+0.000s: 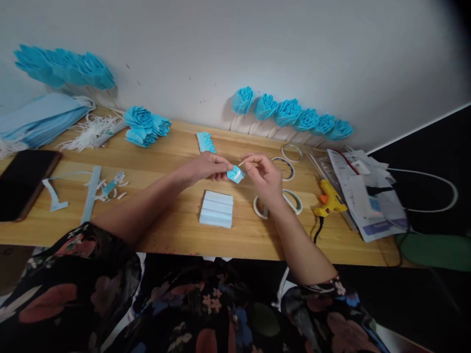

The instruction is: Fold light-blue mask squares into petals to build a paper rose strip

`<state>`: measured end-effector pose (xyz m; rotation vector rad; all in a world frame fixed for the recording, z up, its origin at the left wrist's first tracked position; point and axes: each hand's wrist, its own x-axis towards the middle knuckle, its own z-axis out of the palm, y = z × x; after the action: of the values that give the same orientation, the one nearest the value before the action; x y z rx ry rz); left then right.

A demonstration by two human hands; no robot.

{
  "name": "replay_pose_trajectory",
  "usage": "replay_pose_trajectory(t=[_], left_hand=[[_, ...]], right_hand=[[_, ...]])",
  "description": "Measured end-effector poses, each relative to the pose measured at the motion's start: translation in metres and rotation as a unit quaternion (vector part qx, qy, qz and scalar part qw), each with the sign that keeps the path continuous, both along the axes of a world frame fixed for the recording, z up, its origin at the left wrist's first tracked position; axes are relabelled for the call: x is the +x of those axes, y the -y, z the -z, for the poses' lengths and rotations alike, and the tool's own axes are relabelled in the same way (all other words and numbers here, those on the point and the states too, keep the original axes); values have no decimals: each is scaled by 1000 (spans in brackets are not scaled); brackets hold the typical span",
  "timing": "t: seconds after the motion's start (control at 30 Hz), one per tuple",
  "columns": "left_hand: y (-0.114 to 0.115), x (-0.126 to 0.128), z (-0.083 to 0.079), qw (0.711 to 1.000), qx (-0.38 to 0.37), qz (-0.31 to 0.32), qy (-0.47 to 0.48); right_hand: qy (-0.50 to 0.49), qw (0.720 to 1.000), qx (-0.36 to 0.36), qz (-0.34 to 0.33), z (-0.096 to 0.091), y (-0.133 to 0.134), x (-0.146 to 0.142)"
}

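My left hand (pixel 205 167) pinches a small folded blue piece (pixel 235 174) above the wooden table (pixel 176 230). My right hand (pixel 263 175) is closed in a pinch on a thin pale stick (pixel 242 163) whose end meets the blue piece. Directly below the hands lies a stack of folded light-blue strips (pixel 217 209). Scissors with white handles (pixel 290 201) lie under my right wrist.
A row of blue fabric roses (pixel 290 112) leans on the wall, with more at left (pixel 145 125). A yellow glue gun (pixel 330 198), papers (pixel 368 201), white rings (pixel 284 166), a dark phone (pixel 24 181), blue masks (pixel 40 120) and scraps (pixel 106 189) lie around.
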<state>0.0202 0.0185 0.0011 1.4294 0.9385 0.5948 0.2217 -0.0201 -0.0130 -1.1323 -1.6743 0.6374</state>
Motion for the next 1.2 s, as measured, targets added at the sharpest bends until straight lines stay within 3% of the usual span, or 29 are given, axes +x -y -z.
replay_pose_trajectory(t=[0.17,0.4,0.5,0.63,0.73,0.87,1.0,1.2], left_hand=[[-3,0,2,999,5,-36,-8],[-1,6,3,996,-14,-75,43],[1,8,7,995,-41,-65,65],[-1,7,15,997,-25,-59,54],[-2,5,15,997,-26,-68,39],[-1,4,10,999,-27,-30,13],[2,4,6,1000,-19,4,7],[3,4,2,999,-28,19,10]], right_hand=[[-65,985,-145,-74,5,-6,2],[-100,980,-167,-47,6,-7,-3],[-131,977,-165,-20,8,-9,-4],[-128,978,-166,-14,9,-10,-2],[-91,990,-107,22,5,-9,1],[18,998,19,61,-3,-3,5],[127,985,113,36,-5,0,6],[199,962,184,6,-4,-1,7]])
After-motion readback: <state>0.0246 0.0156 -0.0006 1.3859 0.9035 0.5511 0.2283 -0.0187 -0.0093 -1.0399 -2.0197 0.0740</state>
